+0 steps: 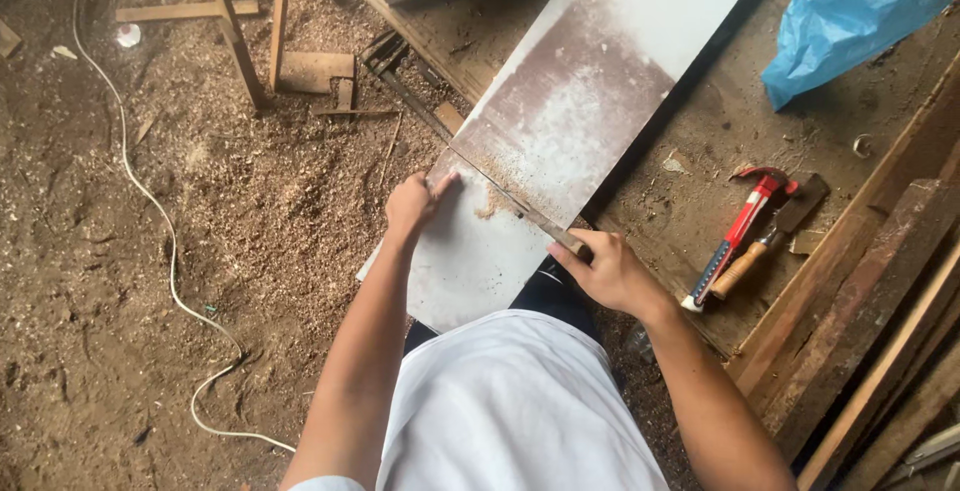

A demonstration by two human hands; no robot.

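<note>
From the head camera, your left hand (415,201) presses down on the near-left edge of the long pale board (570,111), fingers bent over its rim. Your right hand (605,271) grips the wooden handle of a handsaw (520,213), fingers wrapped tight; the blade lies across the board, between your two hands (a little sawdust sits beside the cut). Right of the board lie a red claw hammer (742,231) and a wooden-handled tool (745,269), touching. A blue plastic bag (850,16) lies beyond them. Left of the board, a white cable (170,261) trails over the sawdust-covered floor (230,211).
</note>
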